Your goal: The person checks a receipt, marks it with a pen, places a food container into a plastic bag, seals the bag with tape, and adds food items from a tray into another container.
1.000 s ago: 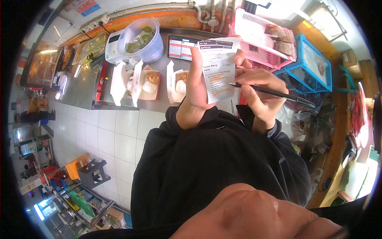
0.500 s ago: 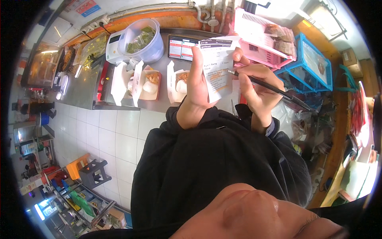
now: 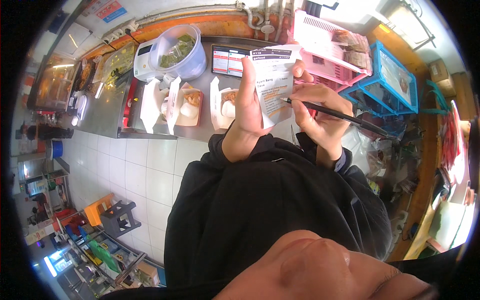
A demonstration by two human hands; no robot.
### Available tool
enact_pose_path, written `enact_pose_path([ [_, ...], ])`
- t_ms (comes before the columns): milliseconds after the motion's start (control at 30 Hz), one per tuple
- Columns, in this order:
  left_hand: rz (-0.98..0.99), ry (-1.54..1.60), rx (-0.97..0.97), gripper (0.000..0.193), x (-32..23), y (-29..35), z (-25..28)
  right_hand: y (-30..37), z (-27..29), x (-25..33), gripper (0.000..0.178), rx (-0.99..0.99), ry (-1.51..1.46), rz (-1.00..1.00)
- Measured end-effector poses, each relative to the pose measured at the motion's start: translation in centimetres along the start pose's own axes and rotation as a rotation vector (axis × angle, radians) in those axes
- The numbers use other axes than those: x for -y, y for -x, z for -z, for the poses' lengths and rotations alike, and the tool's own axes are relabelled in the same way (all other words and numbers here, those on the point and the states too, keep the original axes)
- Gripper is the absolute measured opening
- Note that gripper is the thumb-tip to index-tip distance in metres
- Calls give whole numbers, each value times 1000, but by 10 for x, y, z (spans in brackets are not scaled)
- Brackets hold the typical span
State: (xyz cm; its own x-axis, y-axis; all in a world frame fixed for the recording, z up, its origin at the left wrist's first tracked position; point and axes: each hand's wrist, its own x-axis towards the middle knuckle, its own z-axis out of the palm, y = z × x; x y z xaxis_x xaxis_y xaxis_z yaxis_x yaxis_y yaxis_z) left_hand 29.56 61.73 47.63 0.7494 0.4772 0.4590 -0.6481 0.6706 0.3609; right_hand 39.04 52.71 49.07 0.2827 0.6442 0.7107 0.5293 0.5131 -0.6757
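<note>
A printed paper receipt (image 3: 270,82) with orange marks on its lower half is held up over the counter's front edge. My left hand (image 3: 246,102) grips it, thumb along the left side and fingertips curling round the right. A black pen (image 3: 340,114) is pinched in my right hand (image 3: 325,115), its tip at the receipt's lower right part. Behind my left wrist stands an open white food box (image 3: 223,105) with rice and browned pieces. Further left another open box (image 3: 189,107) holds a similar portion.
A clear tub (image 3: 192,62) of green leaves stands beside a white scale (image 3: 146,60) at the back. A tablet (image 3: 228,61) lies behind the receipt. Pink (image 3: 320,35) and blue baskets (image 3: 395,80) fill the right side. Plastic stools (image 3: 119,218) stand on the tiled floor.
My right hand has shifted slightly left and down, bringing the pen tip lower and further left on the receipt. My left hand and the receipt stay nearly still.
</note>
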Motion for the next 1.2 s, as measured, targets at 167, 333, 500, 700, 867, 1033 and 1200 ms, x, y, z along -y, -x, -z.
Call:
enact_pose_path([
  [167,-11,-40,-19,71,-1,1,-1,1,-2,-1,10,20,54,-8],
  [333,-17,0,-34,71,-1,-1,0,4,1,-5,10,-32,40,-158],
  [500,-29,-50,-19,72,-1,-2,2,2,3,-5,9,42,41,-35],
  [700,-7,7,-42,71,2,-3,0,7,8,-8,9,82,18,-46],
  [867,-10,59,-10,72,4,-4,5,10,9,-4,9,61,40,-120],
  [1033,-9,61,-14,73,7,-6,5,13,11,-7,9,-1,44,-110],
  [1200,37,85,13,74,7,-6,6,8,14,0,7,191,104,58],
])
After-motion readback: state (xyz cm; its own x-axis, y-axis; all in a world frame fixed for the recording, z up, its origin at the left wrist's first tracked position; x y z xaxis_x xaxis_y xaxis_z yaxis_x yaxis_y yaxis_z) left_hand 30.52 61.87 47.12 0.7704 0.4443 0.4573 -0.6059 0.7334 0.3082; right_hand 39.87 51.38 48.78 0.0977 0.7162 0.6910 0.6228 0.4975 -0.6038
